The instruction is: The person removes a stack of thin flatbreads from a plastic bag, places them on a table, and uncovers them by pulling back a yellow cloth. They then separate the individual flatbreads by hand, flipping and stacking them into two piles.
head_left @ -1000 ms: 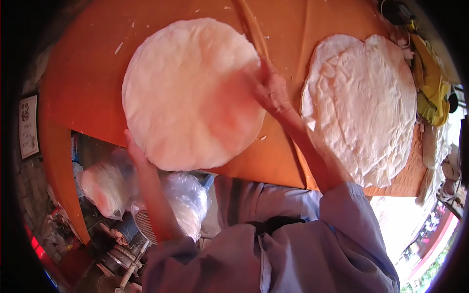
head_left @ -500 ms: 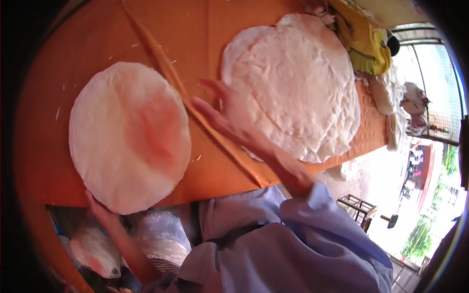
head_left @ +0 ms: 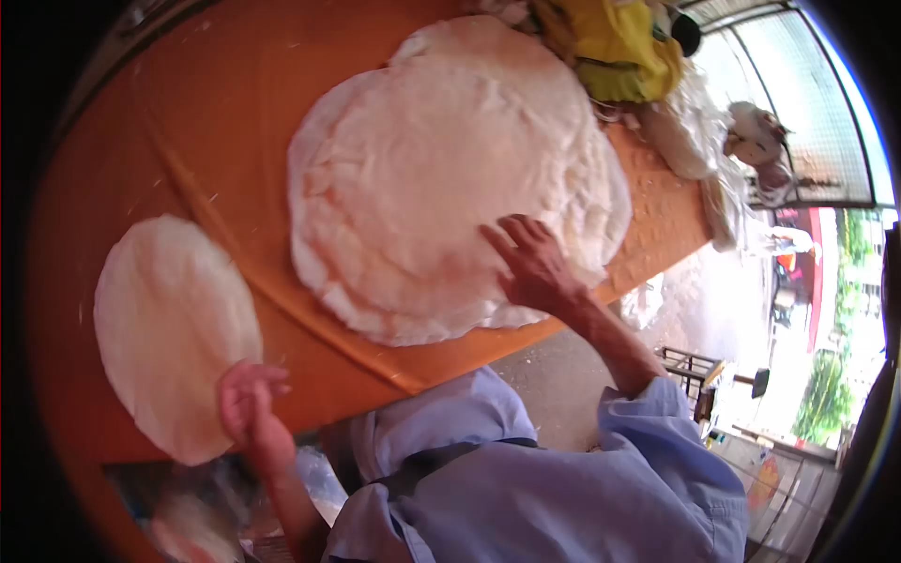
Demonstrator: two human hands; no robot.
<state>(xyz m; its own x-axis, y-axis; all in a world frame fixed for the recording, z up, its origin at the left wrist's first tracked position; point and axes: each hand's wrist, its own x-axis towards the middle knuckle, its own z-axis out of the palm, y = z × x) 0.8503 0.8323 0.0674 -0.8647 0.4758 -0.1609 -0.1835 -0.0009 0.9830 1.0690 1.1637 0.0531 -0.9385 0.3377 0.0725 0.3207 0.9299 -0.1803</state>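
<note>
A stack of thin, pale flatbreads [head_left: 422, 159] lies on the orange-covered table, its edges wrinkled and overlapping. My right hand [head_left: 537, 267] reaches over the near right part of this stack, fingers spread and pointing away from me. To the left lies a single round flatbread [head_left: 174, 328], smooth and flat, reaching the table's front edge. At its lower right rim hovers my left hand [head_left: 251, 408], slightly blurred, fingers loosely bent and nothing visible in them.
A raised fold [head_left: 202, 206] runs across the orange cover [head_left: 253, 113] between the single flatbread and the stack. At the far right corner are a yellow cloth [head_left: 624, 52] and white plastic bags [head_left: 690, 141]. Plastic-wrapped bundles [head_left: 192, 525] sit under the table's front edge.
The view has shifted, so the stack appears farther left. My right hand has gone from near the fold to over the stack. My left hand has risen from the single flatbread's bottom rim.
</note>
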